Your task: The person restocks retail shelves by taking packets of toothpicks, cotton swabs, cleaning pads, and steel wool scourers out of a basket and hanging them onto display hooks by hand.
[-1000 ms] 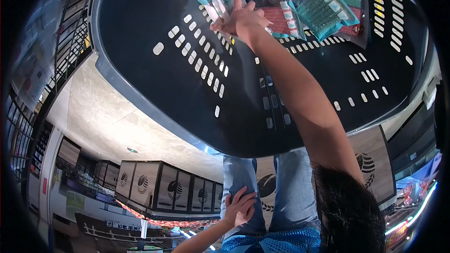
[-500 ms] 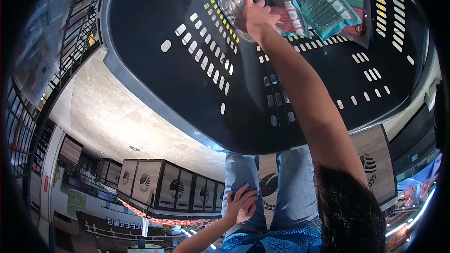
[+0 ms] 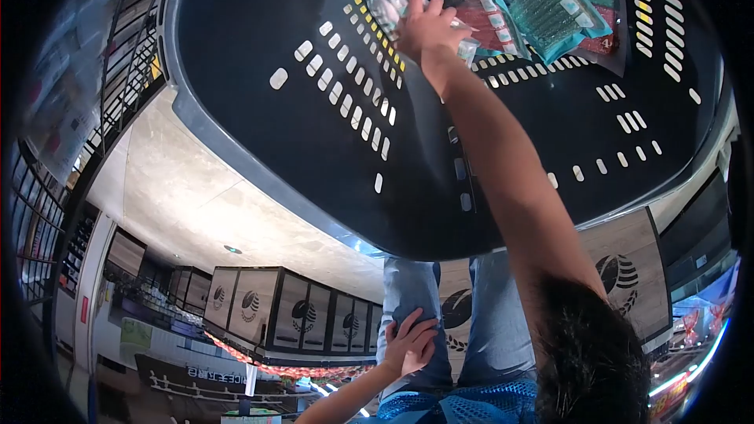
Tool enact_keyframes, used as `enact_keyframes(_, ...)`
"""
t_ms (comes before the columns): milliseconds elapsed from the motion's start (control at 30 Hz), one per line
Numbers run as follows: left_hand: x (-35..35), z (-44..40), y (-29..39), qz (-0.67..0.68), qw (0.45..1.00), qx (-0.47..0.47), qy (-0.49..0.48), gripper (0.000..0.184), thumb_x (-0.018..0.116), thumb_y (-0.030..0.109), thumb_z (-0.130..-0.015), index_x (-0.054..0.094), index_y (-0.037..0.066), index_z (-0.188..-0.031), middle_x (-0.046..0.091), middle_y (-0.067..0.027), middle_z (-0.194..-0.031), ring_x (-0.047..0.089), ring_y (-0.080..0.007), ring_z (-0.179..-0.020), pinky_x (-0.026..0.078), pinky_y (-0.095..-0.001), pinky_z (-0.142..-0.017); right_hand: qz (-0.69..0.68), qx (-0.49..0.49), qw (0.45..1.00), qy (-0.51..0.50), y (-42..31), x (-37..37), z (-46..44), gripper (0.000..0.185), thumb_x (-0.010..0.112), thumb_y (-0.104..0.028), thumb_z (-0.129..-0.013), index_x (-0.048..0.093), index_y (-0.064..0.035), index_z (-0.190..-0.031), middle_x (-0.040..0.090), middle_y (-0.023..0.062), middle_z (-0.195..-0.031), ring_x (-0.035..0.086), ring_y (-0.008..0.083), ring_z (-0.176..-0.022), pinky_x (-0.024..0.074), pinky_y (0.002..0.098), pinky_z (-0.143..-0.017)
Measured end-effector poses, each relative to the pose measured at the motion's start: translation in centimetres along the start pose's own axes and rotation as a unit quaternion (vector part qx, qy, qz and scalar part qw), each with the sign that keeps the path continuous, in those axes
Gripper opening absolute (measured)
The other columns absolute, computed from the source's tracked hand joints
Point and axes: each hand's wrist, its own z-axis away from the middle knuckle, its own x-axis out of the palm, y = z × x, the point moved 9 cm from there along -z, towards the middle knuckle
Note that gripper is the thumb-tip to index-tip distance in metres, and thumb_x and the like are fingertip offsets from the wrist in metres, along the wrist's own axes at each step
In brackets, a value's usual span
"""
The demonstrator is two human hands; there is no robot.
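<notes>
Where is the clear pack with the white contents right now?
In the head view, the clear pack is near the top centre inside the dark basket, at the right hand, just left of the red-and-teal pack.

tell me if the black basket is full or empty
Neither, it is partly filled: packets lie toward its far end, by the right hand, while bare slotted plastic shows across the nearer part of the basket.

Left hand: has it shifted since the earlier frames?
No. Judged against the jeans, the left hand hasn't visibly moved: same thigh, same spot. The slight offset in the frame is shared by both, so likely the camera.
</notes>
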Motion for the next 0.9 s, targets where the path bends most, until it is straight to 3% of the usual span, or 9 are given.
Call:
enact_keyframes(167,0.2,0.2,-0.2,0.010,1.000,0.001,0.001,0.016,0.054,0.015,-0.059,0.055,0.015,-0.074,0.050,0.0055,-0.099,0.034,-0.0176,-0.106,0.017,-0.0389,-0.083,-0.027,-0.008,1.000,-0.014,1.6,0.3,-1.9,0.045,0.039,-0.018,-0.076,0.019,-0.0143,-0.117,0.036,0.0140,-0.111,0.038,0.0338,-0.100,0.0321,0.0532,-0.077)
enact_keyframes(267,0.4,0.4,-0.5,0.013,1.000,-0.003,0.002,0.014,0.053,0.015,-0.060,0.055,0.016,-0.074,0.050,0.0057,-0.099,0.033,-0.0161,-0.107,0.016,-0.0395,-0.083,-0.043,-0.042,0.997,-0.050,1.9,0.1,-2.6,0.039,0.039,-0.013,-0.074,0.025,-0.0115,-0.110,0.035,0.0149,-0.112,0.037,0.0335,-0.101,0.0346,0.0473,-0.078)
enact_keyframes(333,0.7,0.6,-0.7,0.022,1.000,-0.009,-0.001,0.013,0.052,0.015,-0.061,0.055,0.016,-0.075,0.049,0.0060,-0.100,0.032,-0.0146,-0.108,0.015,-0.0396,-0.084,-0.020,-0.042,0.997,-0.054,2.6,-0.9,-2.6,0.040,0.047,-0.013,-0.070,0.028,-0.0098,-0.105,0.038,0.0165,-0.110,0.039,0.0349,-0.099,0.0366,0.0416,-0.079)
enact_keyframes(400,1.1,0.5,-0.6,0.016,1.000,-0.005,-0.009,0.014,0.052,0.015,-0.061,0.055,0.016,-0.075,0.048,0.0059,-0.101,0.032,-0.0151,-0.108,0.016,-0.0397,-0.083,-0.033,-0.116,0.991,-0.062,2.5,-1.2,-2.9,0.060,0.055,-0.013,-0.062,0.023,-0.0040,-0.111,0.043,0.0242,-0.102,0.044,0.0388,-0.091,0.0368,0.0402,-0.077)
enact_keyframes(533,1.1,0.3,-0.2,0.016,1.000,-0.003,-0.008,0.014,0.052,0.014,-0.061,0.055,0.016,-0.075,0.048,0.0057,-0.102,0.032,-0.0157,-0.108,0.017,-0.0400,-0.082,-0.112,-0.149,0.982,-0.003,3.2,-1.4,-3.0,0.062,0.056,-0.011,-0.057,0.025,-0.0009,-0.110,0.045,0.0276,-0.096,0.046,0.0401,-0.088,0.0377,0.0368,-0.074)
enact_keyframes(667,0.9,0.3,-0.2,-0.005,1.000,0.001,0.003,0.015,0.053,0.014,-0.060,0.055,0.016,-0.074,0.049,0.0056,-0.101,0.034,-0.0172,-0.107,0.019,-0.0390,-0.081,-0.089,-0.013,0.993,-0.080,3.1,-0.9,-1.7,0.066,0.061,-0.027,-0.059,0.026,-0.0177,-0.114,0.040,0.0128,-0.111,0.039,0.0296,-0.103,0.0263,0.0510,-0.083)
enact_keyframes(700,0.8,0.2,0.0,-0.010,1.000,0.004,0.012,0.014,0.053,0.014,-0.059,0.055,0.016,-0.073,0.051,0.0056,-0.099,0.036,-0.0183,-0.105,0.019,-0.0377,-0.081,-0.039,-0.021,0.996,-0.077,2.5,-0.3,-1.9,0.055,0.050,-0.024,-0.069,0.022,-0.0228,-0.117,0.039,0.0114,-0.113,0.037,0.0272,-0.105,0.0217,0.0552,-0.082)
enact_keyframes(800,0.8,0.1,0.1,0.005,1.000,-0.003,0.015,0.014,0.053,0.013,-0.059,0.055,0.016,-0.073,0.052,0.0055,-0.098,0.036,-0.0177,-0.105,0.019,-0.0372,-0.081,-0.054,0.020,0.994,-0.088,1.6,0.2,-1.2,0.053,0.036,-0.017,-0.077,0.009,-0.0237,-0.123,0.032,0.0101,-0.119,0.035,0.0286,-0.107,0.0199,0.0576,-0.083)
enact_keyframes(900,0.9,0.2,0.1,0.005,1.000,-0.004,0.025,0.013,0.053,0.013,-0.059,0.055,0.016,-0.072,0.052,0.0056,-0.097,0.037,-0.0173,-0.104,0.020,-0.0370,-0.081,-0.060,-0.009,0.995,-0.083,2.2,0.6,-2.0,0.044,0.032,-0.013,-0.077,0.018,-0.0200,-0.118,0.037,0.0111,-0.114,0.038,0.0292,-0.104,0.0227,0.0528,-0.084)
